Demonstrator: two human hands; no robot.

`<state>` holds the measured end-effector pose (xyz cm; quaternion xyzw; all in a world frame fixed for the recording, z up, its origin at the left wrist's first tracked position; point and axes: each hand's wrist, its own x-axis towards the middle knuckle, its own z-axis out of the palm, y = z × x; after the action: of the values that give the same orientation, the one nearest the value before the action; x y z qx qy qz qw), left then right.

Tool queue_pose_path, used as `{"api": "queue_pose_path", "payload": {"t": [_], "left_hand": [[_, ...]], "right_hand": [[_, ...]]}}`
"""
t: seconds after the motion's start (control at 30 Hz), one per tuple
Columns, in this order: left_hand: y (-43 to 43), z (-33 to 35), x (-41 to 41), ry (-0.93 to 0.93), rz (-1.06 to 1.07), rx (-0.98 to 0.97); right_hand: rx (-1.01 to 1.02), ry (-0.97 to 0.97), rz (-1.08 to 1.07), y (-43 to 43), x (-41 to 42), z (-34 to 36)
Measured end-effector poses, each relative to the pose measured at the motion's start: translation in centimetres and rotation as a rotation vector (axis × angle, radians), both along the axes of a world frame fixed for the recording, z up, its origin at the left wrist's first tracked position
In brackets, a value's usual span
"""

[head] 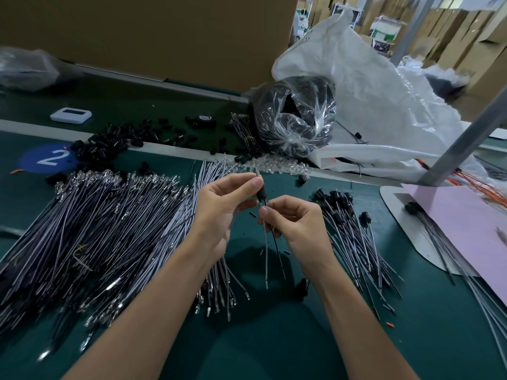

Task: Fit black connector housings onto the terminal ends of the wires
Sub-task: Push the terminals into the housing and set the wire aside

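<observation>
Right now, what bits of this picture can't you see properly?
Head view: top of the connector housing, under the thumb of the left hand.
Head view: how deep the wires pinched by the right hand sit inside it.
Head view: contents of the clear bag, lost in crinkled glare.
Head view: screen of the white device, too small.
</observation>
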<state>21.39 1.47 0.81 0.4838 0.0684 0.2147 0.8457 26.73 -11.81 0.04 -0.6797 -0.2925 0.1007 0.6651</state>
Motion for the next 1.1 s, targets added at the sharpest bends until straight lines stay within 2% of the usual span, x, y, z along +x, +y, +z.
{"api": "queue_pose_path", "payload": {"t": [0.27,0.43,0.6,1.1], "left_hand": [[0.52,-0.22,0.03,0.01,-0.104,-0.108],[0.74,-0.3,0.11,0.028,-0.1,-0.087],[0.89,-0.22,0.11,0.048,-0.098,-0.064],[0.62,-0.16,0.2,-0.028,-0.106,-0.077]], "right_hand": [[-0.023,-0.084,-0.086,0.01,0.16,-0.23],[-0.1,-0.278,-0.188,0.13,0.09,-0.47],[-0.146,-0.379,-0.233,0.11,0.05,-0.64],[-0.158,-0.39,-0.224,0.1,-0.17,-0.66]]}}
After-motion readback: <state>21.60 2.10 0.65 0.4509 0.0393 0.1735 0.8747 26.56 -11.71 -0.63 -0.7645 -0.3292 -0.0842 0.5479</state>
